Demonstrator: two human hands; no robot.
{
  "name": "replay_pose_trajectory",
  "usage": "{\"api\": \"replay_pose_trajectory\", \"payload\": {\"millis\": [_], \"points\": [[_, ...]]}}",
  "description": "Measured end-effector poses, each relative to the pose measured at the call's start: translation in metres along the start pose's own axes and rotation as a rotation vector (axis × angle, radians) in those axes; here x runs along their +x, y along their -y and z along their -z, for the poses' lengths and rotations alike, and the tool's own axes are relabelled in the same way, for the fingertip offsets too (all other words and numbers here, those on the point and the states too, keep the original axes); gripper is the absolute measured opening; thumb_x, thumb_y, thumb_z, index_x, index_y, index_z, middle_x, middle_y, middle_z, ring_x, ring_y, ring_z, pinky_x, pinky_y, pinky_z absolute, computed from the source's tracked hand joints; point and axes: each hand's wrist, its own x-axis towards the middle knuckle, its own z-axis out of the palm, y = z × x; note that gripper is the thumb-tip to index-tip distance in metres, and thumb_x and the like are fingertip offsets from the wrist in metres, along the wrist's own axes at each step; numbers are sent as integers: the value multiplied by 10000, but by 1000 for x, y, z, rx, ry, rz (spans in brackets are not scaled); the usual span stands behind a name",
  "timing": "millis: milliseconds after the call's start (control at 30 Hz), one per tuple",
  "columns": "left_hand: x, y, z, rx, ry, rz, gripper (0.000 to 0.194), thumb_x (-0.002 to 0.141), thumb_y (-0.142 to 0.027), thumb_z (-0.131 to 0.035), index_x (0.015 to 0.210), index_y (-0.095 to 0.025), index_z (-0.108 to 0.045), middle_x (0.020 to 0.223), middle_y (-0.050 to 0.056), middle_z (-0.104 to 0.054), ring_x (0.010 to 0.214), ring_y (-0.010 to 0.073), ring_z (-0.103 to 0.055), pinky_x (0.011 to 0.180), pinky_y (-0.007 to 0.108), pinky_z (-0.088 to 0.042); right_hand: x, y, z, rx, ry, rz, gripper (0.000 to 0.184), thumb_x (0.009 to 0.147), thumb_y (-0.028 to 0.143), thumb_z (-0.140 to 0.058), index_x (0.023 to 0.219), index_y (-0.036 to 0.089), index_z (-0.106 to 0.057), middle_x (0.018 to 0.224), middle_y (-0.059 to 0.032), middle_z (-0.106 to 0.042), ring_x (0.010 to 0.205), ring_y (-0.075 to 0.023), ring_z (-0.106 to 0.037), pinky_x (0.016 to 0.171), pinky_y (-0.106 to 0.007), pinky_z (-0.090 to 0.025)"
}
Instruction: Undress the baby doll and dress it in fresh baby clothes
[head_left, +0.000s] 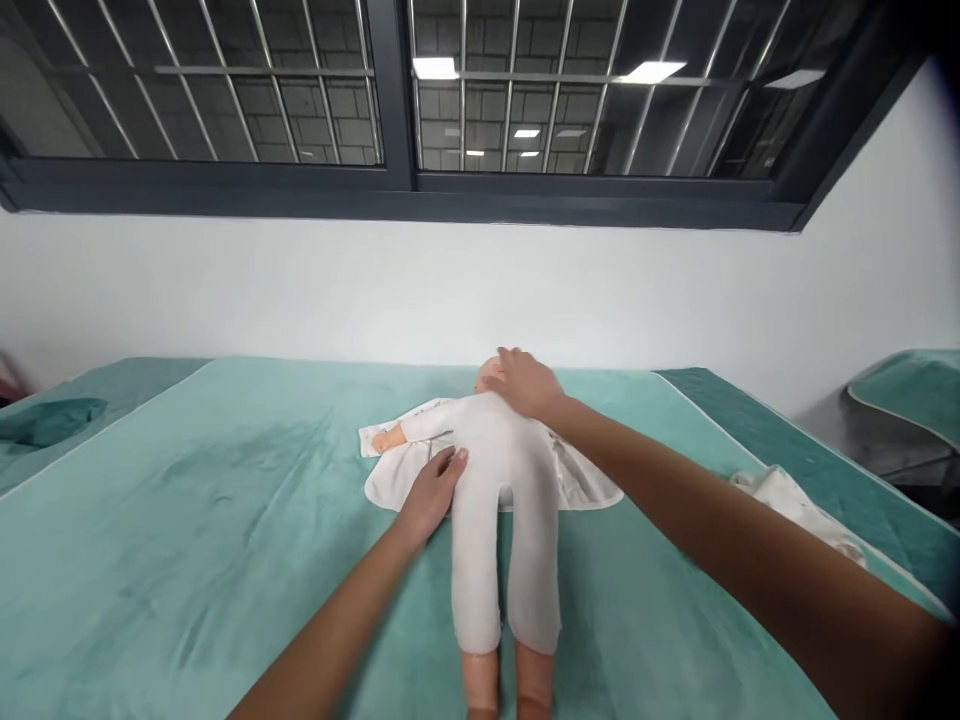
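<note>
If my right hand (529, 385) pushes the head sideways, the white-suited doll (510, 440) could twist and bunch the spread white garment (394, 480) beneath it; whether those fingers grip, I can't quite tell. My left hand (431, 492) lies loosely open at its side. Green cloth (225, 530) covers the surface, with crumpled fabric (799, 510) at right, below a barred window (517, 90)

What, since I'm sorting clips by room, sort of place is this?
Perhaps a childcare training room: a doll lies on a small open garment over green cloth, with a barred window behind.
</note>
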Motion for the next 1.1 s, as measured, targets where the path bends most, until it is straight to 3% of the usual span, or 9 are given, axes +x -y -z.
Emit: {"api": "replay_pose_trajectory", "payload": {"millis": [100, 233, 300, 400, 533, 667, 833, 1000, 1100], "points": [[-1, 8, 5, 98, -30, -24, 560, 854, -587, -522, 1251, -200, -602, 1344, 97, -580, 1276, 286, -493, 1112, 412, -326, 11, 47, -22, -160, 139, 326, 485, 937, 529, -394, 1282, 199, -482, 1286, -156, -539, 1182, -295, -499, 928, -403, -405], [-6, 26, 22, 174, -70, -128, 432, 871, -493, -518, 1198, -227, -615, 1184, 84, -650, 1076, 256, -599, 954, 384, -450, 29, 83, -55, -177, 321, 435, 392, 871, 517, -532, 1118, 221, -606, 1169, -117, -616, 1079, -292, -568, 815, -372, -449], [-3, 31, 41, 205, -219, -252, 347, 886, -398, -487, 1180, -241, -587, 1077, 69, -659, 958, 220, -617, 834, 344, -488, 37, 87, -63, -167, 392, 453, 404, 861, 539, -538, 1136, 250, -602, 1143, -87, -642, 1026, -268, -602, 745, -332, -458], [21, 26, 74, 274, -508, -348, 321, 854, -260, -466, 1166, -234, -538, 1058, 57, -635, 983, 186, -596, 855, 305, -467, 42, 83, -58, -153, 458, 456, 399, 859, 561, -527, 1147, 292, -593, 1092, -44, -677, 933, -233, -638, 674, -290, -443], [70, 9, 101, 355, -393, -205, 293, 759, -196, -493, 1031, -179, -601, 1001, 66, -653, 900, 182, -620, 796, 288, -477, 35, 68, -40, -176, 420, 404, 390, 920, 533, -413, 1172, 287, -580, 1093, -69, -672, 931, -253, -631, 679, -315, -432], [104, 8, 95, 453, -276, -163, 293, 675, -236, -635, 964, -190, -652, 944, 65, -666, 843, 217, -619, 745, 309, -461, 23, 40, -24, -221, 390, 326, 394, 923, 499, -409, 1226, 301, -567, 1114, -92, -651, 990, -292, -606, 710, -349, -430], [113, 11, 82, 572, -310, -161, 160, 638, -273, -707, 775, -206, -658, 885, 81, -672, 977, 281, -578, 846, 348, -400, 13, 15, -20, -216, 384, 261, 442, 919, 560, -390, 1255, 328, -561, 1146, -92, -632, 1025, -286, -593, 738, -352, -436], [110, -7, 84, 532, -386, -207, 156, 803, -316, -529, 774, -198, -627, 862, 69, -671, 861, 231, -588, 787, 326, -405, 23, 23, -32, -190, 356, 232, 444, 918, 576, -379, 1207, 306, -582, 1154, -106, -622, 1009, -292, -599, 739, -365, -445], [111, -19, 71, 457, -389, -223, 191, 808, -345, -517, 751, -190, -613, 827, 47, -666, 791, 198, -580, 722, 296, -415, 32, 40, -39, -164, 347, 253, 403, 902, 543, -441, 1166, 282, -599, 1126, -112, -636, 994, -298, -608, 741, -368, -448]]}}
